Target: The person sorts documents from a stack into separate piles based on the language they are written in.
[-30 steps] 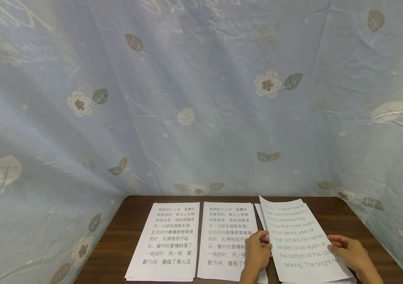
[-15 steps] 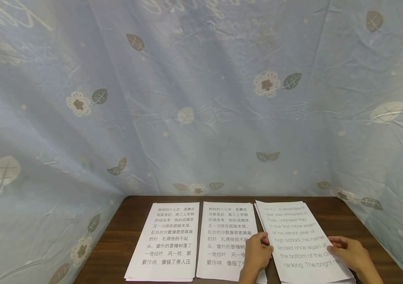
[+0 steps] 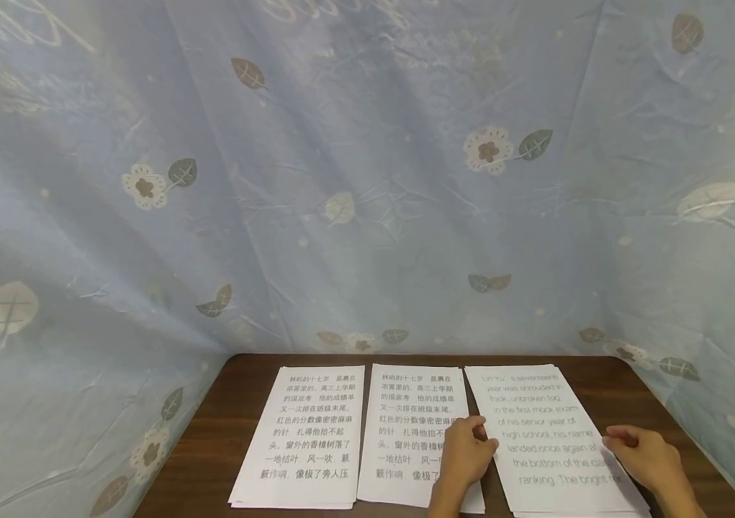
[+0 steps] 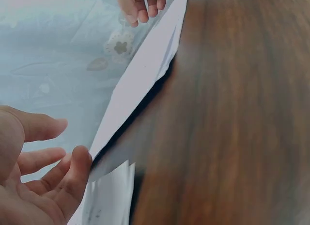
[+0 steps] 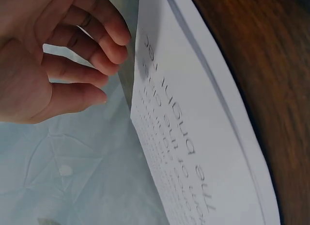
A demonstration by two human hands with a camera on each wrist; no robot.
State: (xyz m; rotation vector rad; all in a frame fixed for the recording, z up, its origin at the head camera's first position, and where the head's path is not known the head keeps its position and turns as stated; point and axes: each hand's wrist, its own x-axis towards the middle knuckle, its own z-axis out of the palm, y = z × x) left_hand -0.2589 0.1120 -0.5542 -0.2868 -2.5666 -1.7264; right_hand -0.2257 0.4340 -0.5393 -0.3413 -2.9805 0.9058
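A stack of white sheets printed in English (image 3: pixel 548 439) lies flat at the right of the table. My left hand (image 3: pixel 467 457) hovers by its left edge, over the right side of the middle stack of Chinese-printed sheets (image 3: pixel 412 432). Seen from the left wrist, the left hand's fingers (image 4: pixel 77 181) bend loosely with no paper between thumb and fingers. Just off the stack's right edge is my right hand (image 3: pixel 648 460); the right wrist view shows its relaxed fingers (image 5: pixel 104 45) apart from the paper (image 5: pixel 193 128). Both hands hold nothing.
Another stack of Chinese-printed sheets (image 3: pixel 302 439) lies to the left of the middle one. Beneath all the stacks is a dark brown wooden table (image 3: pixel 199 460). A pale blue cloth (image 3: pixel 367 237) with leaves and flowers hangs behind and at the sides.
The top English sheet, whose far left corner was raised, has settled flat and even with its stack. Both hands have let go of the paper; the right has drawn slightly away to the right.
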